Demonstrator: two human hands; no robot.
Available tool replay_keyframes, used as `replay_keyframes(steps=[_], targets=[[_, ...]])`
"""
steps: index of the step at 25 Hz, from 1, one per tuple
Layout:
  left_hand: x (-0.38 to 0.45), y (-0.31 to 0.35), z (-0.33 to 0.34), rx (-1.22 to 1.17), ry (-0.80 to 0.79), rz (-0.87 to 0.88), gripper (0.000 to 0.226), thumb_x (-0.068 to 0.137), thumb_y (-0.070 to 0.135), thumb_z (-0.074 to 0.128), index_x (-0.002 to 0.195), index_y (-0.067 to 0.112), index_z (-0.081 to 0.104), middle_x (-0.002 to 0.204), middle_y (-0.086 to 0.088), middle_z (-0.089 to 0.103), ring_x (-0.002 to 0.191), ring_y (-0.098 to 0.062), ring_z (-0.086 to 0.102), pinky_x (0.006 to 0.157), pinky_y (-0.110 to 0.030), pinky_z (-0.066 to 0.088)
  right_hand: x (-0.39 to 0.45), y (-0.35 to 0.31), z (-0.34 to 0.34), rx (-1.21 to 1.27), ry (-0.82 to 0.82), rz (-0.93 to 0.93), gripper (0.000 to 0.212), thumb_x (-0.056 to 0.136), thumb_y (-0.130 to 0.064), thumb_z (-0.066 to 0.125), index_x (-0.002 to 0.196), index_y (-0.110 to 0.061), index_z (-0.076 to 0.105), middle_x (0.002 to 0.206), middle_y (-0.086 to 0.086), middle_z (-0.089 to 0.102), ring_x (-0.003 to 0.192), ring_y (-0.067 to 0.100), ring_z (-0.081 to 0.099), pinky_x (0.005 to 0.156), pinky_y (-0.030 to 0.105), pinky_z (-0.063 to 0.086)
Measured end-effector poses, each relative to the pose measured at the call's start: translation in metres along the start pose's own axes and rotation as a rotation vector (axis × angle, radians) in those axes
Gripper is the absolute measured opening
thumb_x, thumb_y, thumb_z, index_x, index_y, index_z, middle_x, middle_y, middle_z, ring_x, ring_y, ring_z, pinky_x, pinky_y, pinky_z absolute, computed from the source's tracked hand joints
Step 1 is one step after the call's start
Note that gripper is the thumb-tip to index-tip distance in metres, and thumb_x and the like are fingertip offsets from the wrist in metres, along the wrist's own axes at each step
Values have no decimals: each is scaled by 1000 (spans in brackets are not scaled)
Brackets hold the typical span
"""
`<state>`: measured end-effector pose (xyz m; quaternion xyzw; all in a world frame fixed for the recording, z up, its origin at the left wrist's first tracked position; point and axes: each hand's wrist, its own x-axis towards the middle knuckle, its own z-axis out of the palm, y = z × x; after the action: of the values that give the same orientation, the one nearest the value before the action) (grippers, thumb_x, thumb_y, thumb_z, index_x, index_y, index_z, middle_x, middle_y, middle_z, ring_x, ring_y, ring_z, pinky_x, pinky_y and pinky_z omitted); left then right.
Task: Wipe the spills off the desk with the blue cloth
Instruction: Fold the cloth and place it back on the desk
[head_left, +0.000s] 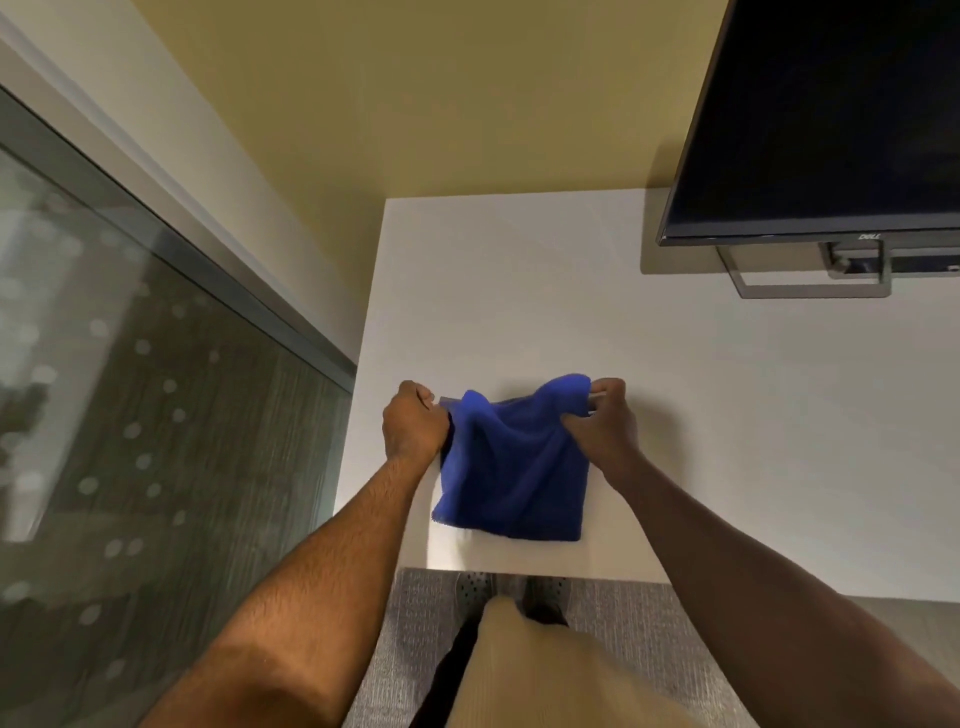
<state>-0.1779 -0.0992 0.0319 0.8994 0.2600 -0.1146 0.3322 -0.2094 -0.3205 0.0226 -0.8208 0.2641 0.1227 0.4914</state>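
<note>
Both bare forearms reach forward from the bottom corners, converging toward the middle. The left hand (414, 422) is curled into a fist, knuckles up, gripping one top corner of the cloth (511, 467). The right hand (605, 418) pinches the other top corner between thumb and fingers, wrist bent slightly inward. The hands sit level, apart.
</note>
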Motion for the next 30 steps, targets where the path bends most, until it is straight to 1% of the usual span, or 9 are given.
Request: replay_keyframes(steps=[4,8,12,15,17,20,23,26,30], targets=[[-29,-12,15,221,-166,-50,22,88,35,52,97,15,57,92,-3,64,81,-22,62,67,-32,50,-2,11,2,-49,-102,224,53,74,-37,75,114,-13,50,105,2,59,91,22,59,72,34,51],[-58,-28,18,290,-330,-20,24,92,34,52,95,13,62,88,-3,66,78,-20,60,66,-28,45,-13,21,6,-165,-219,168,34,82,-37,69,102,-14,54,98,2,59,88,22,58,69,32,47],[-70,-35,-2,72,-145,-32,9,92,20,58,84,19,62,84,3,66,79,-14,60,68,-24,44,-19,17,4,-203,-141,-22,26,85,-40,64,80,-20,49,78,-3,57,78,20,58,58,26,40],[-83,-45,-14,30,-25,-65,15,94,18,57,80,24,56,76,11,59,71,-4,56,61,-17,40,-25,17,11,-154,-201,6,36,84,-44,66,104,-17,53,95,-4,56,86,17,55,65,26,42],[-85,-49,-12,21,-28,-122,5,94,24,57,90,22,58,81,9,61,80,-11,60,63,-20,39,-27,17,15,-239,-221,46,46,84,-43,66,116,-13,51,103,-1,57,88,17,54,70,30,43],[-73,-42,-4,69,-96,-182,32,93,45,57,108,16,57,94,2,62,87,-15,56,74,-29,41,-30,12,22,-420,-117,54,43,84,-39,66,113,-11,51,102,4,60,82,17,51,69,31,43],[-57,-35,5,76,-122,-238,21,90,34,62,94,13,64,88,-2,67,79,-18,60,71,-32,50,-30,1,28,-423,-117,140,25,85,-29,64,96,-12,50,79,-1,54,67,14,50,57,27,39],[-48,-33,8,52,-132,-273,15,91,26,56,95,13,64,90,-6,68,81,-21,63,73,-34,54,-29,-7,34,-209,-188,282,9,82,-18,60,85,-11,55,79,5,59,64,16,53,51,26,40],[-45,-30,3,-14,-132,-195,22,96,27,43,110,11,51,99,-10,64,84,-23,61,72,-36,51,-34,-14,35,-187,-119,78,7,88,-20,51,93,-15,53,88,5,62,70,16,54,56,26,40]])
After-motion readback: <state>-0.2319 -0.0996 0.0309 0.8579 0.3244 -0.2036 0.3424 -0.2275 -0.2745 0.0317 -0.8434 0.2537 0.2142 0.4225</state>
